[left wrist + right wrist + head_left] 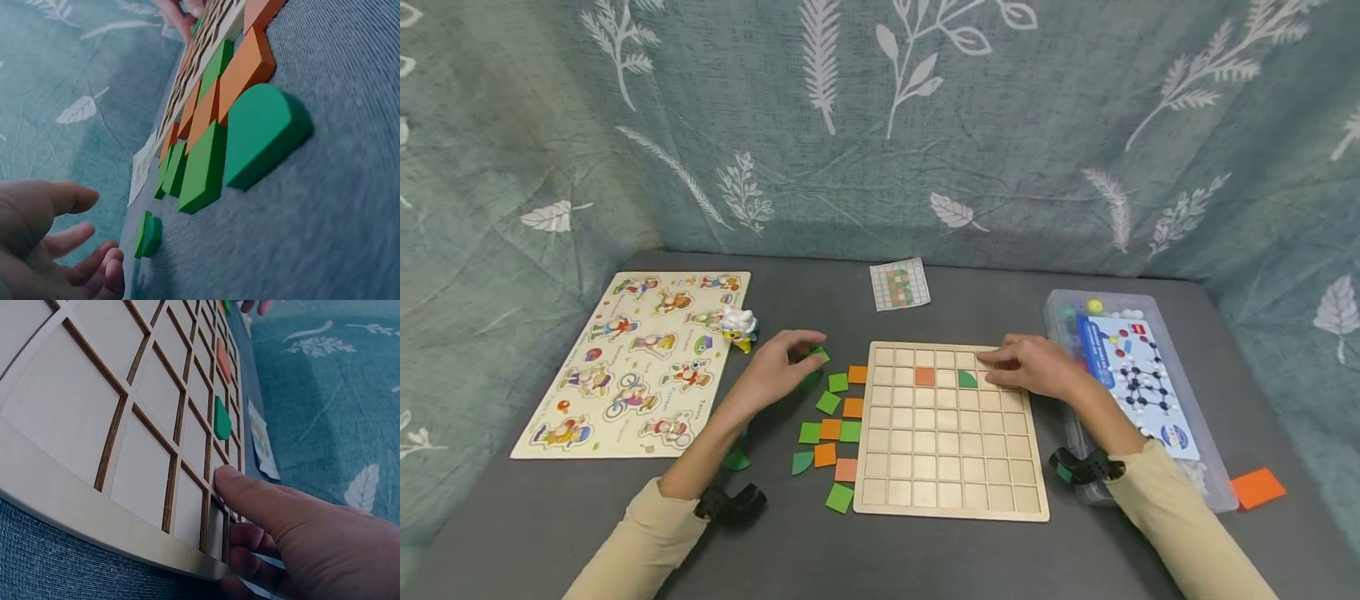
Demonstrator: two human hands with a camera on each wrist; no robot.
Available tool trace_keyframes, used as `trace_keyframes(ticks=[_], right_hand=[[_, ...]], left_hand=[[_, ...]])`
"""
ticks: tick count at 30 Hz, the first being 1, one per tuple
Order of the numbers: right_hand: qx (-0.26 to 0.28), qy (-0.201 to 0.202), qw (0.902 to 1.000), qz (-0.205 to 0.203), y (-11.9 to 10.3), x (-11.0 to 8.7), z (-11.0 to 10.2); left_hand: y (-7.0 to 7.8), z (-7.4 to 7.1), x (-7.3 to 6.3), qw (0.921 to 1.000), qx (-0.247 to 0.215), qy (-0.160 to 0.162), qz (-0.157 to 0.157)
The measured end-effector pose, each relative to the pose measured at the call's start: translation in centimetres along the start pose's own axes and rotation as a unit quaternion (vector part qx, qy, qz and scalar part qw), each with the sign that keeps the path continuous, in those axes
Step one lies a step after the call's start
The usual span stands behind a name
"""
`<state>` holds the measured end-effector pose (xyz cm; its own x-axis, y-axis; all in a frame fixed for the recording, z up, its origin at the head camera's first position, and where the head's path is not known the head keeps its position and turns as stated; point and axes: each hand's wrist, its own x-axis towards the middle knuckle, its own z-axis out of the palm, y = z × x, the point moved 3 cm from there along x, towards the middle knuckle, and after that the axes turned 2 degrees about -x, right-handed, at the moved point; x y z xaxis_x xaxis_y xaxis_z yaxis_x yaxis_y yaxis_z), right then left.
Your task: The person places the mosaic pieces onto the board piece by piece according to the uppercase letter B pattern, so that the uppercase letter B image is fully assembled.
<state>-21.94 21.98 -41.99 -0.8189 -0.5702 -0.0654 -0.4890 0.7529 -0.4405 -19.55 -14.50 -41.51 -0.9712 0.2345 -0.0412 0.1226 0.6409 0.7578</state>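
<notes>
A square wooden grid board lies flat on the grey table. Two pieces sit in its upper cells: a salmon square and a green rounded tile. My right hand rests at the board's far right corner. In the right wrist view its thumb touches the grid near the green tile, and the other fingers bend at the corner. My left hand hovers with parted, loosely bent fingers beside small green tiles; nothing shows between its fingers.
Green and orange tiles lie scattered left of the board. A picture peg puzzle and a small figurine stand at left. A pattern card lies behind. A clear plastic case and an orange piece are at right.
</notes>
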Motion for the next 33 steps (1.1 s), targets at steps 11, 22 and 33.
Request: trace_keyframes(ticks=[11, 22, 33], right_hand=[[0.010, 0.001, 0.9999, 0.006, 0.1, -0.2, -0.1], [0.013, 0.006, 0.9999, 0.006, 0.1, -0.2, 0.2], [0.014, 0.007, 0.9999, -0.003, 0.0, -0.2, 0.0]], left_hand=[[-1.1, 0.6, 0.9, 0.9986, -0.005, -0.006, -0.052], [-0.9, 0.5, 1.0, 0.9962, 0.077, 0.005, -0.041], [-0.9, 0.7, 1.4, 0.9952, 0.090, 0.011, -0.036]])
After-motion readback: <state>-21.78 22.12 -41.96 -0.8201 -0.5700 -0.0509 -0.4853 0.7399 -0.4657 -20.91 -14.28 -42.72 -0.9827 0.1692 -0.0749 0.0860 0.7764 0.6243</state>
